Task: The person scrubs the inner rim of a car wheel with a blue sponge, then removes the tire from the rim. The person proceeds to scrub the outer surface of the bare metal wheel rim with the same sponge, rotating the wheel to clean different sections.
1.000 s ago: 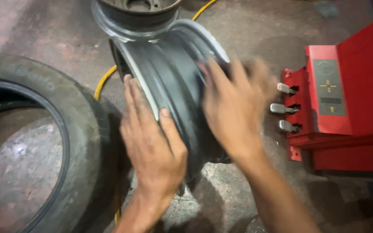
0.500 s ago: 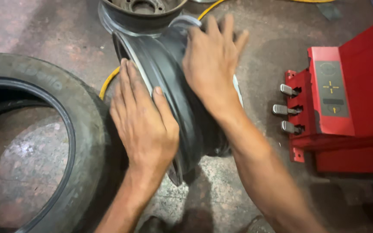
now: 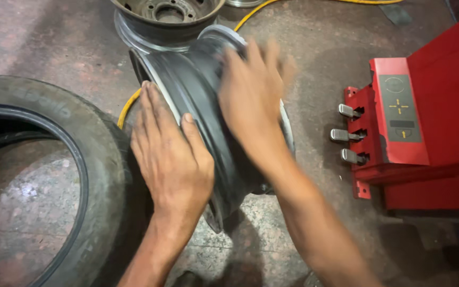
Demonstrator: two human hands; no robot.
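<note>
Stained concrete floor [image 3: 320, 42], red machine [image 3: 431, 133], yellow hose [image 3: 256, 13]

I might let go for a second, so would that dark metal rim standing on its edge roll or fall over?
The rim stands on edge, round, so it would probably roll. Only the left hand and right hand steady it, so tipping seems likely. Bare metal: likely stiff and heavy.
</note>
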